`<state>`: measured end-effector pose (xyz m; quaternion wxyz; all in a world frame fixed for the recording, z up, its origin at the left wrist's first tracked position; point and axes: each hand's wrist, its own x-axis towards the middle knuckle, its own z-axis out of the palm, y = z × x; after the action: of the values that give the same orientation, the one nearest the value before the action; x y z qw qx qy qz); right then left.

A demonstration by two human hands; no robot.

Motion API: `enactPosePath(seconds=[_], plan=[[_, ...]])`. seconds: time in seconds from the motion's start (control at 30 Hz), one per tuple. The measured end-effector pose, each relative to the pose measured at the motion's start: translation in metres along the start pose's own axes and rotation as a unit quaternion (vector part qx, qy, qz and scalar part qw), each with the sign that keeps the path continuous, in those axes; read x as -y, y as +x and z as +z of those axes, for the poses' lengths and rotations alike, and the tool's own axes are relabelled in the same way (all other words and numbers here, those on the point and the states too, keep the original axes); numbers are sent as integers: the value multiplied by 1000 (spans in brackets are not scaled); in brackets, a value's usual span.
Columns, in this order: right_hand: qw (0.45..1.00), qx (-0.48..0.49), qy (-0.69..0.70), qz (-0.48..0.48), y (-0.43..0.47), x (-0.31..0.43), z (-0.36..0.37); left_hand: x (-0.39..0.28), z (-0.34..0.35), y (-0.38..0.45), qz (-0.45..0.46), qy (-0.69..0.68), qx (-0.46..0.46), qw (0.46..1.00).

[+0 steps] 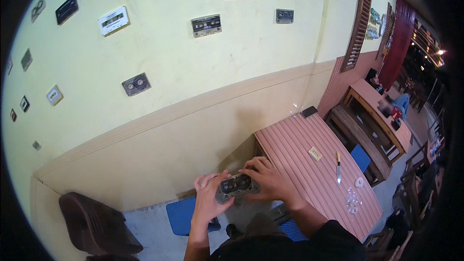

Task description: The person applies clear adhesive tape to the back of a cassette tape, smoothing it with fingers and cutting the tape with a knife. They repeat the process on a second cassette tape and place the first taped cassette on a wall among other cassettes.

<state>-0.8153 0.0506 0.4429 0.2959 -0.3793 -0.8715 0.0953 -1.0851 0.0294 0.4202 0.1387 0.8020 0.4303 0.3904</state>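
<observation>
Between my two hands is a dark cassette tape with a clear edge (236,185). My left hand (211,197) grips its left end, thumb below and fingers above. At its right end is my right hand (266,179), fingers curled over the top corner and thumb low. On the pink slatted table (293,145) to the right lie a pale cassette tape (315,154), a knife with a light handle (338,168), a roll of tape (359,182), a smaller roll (354,210) and some clear shiny pieces (351,197). Several cassettes, one of them grey (136,84), are mounted on the wall before me.
A black phone (309,111) lies at the table's wall-side edge. Blue stools (181,216) and a dark brown chair (94,224) stand below the wall. Beyond the table are a wooden bench (359,141) and another table, with people seated beside it.
</observation>
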Motion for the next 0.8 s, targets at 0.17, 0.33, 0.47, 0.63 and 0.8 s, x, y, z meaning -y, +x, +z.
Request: enactPosePath(seconds=[0.17,0.33,0.47,0.63,0.8], plan=[[1000,-8,-14,10,34,-53,-23,25,16,70,43,-17,-6,999],[998,-30,-48,-26,72,-127,-49,43,46,143,55,2,-23,998],[994,-51,-56,-83,109,-196,-77,44,71,208,64,25,-65,996],[981,-87,-80,-157,150,-273,-116,45,95,276,76,65,-97,990],[959,-125,-81,-241,182,-324,-143,45,111,324,101,99,-135,981]])
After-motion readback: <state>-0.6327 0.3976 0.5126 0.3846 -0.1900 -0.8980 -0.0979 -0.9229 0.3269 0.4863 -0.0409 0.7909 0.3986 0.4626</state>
